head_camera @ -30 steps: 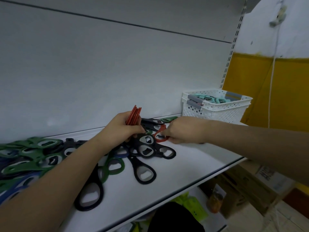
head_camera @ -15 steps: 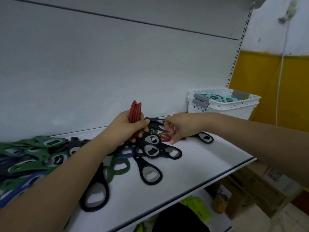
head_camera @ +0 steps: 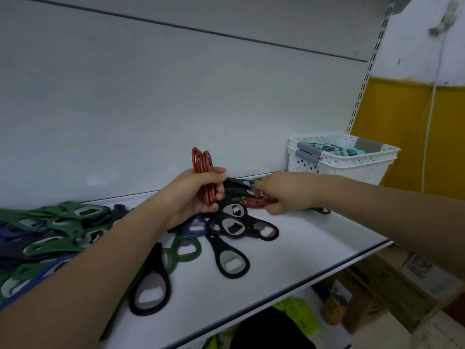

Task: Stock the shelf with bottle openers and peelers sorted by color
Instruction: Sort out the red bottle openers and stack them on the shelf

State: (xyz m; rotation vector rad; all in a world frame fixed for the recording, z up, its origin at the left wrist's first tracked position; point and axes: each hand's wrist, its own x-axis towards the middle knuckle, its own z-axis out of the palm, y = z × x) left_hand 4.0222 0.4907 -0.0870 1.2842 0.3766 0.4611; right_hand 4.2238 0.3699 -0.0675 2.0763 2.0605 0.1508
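On the left of the shelf (head_camera: 314, 238) a heap of green openers (head_camera: 63, 222) lay flat, mixed with blue ones. Next along, the left hand (head_camera: 191, 197) was clamped round a red stack (head_camera: 203, 177), held on edge with its long axis upright, loops showing above the fist. Below and in front of it black openers (head_camera: 234, 227) sprawled loose on the shelf, wide ends mostly toward the shelf's front edge. Just right of the stack lay the red opener (head_camera: 256, 202), flat, its long axis running left to right, one end pointing at the left hand and the other pinched in the curled fingers of the right hand (head_camera: 284, 192). The right hand was plainly the nearer, already on it; joining the stack looked to need a short carry leftward and a turn onto edge. Farther right stood a white basket (head_camera: 352, 167) with teal pieces inside.
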